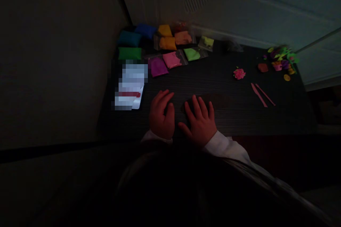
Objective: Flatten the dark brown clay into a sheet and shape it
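Observation:
My left hand [162, 115] rests on the dark table with its fingers bent a little and its thumb apart, nothing visible in it. Beside it, my right hand [201, 120] lies palm down with the fingers spread. A dull brownish patch [220, 101] stretches out on the tabletop beyond the right fingertips; in this dim light I cannot tell what it is. What may lie under the right palm is hidden. To the left of my left hand is a lit screen [131, 85], blurred out, like a phone or tablet.
Bags of coloured modelling clay, among them a purple one [159, 66], a pink one [172, 59] and a green one [129, 53], line the back. A pink clay flower [239, 73], two pink modelling tools [258, 95] and colourful clay pieces [283, 60] lie to the right.

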Demonstrator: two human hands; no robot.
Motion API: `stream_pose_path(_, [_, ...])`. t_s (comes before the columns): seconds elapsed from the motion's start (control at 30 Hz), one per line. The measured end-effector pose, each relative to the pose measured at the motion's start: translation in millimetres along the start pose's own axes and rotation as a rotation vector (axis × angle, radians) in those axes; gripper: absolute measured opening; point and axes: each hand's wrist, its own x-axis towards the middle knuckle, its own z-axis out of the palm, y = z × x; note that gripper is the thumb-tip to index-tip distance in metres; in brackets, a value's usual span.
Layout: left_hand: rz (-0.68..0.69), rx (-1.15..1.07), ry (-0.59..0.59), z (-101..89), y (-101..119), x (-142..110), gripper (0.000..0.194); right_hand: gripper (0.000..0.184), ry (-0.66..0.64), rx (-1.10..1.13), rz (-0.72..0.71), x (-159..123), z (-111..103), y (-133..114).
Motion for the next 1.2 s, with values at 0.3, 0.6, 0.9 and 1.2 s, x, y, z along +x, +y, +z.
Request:
stream_pose_path(0.3, [0.01,0.02,-0.02,-0.6,0,-1,0.03,0.067,0.054,-0.02,0.044,-1,-3,9])
stream_pose_path(0.6, [0.051,0.121,-0.045,0.8,1,-1,0.034,0.068,0.032,0.011,0.063,-3,-9,14])
stream_pose_path(0.9, [0.301,0.425,-0.185,12.0,20,-2,0.058,0.075,-0.053,0.09,-0.002,0,-12,45])
stream_pose_path(1.2, [0.349,0.58,-0.463,73.9,71,29,0.056,0.061,0.423,0.182,0.206,7,-42,112])
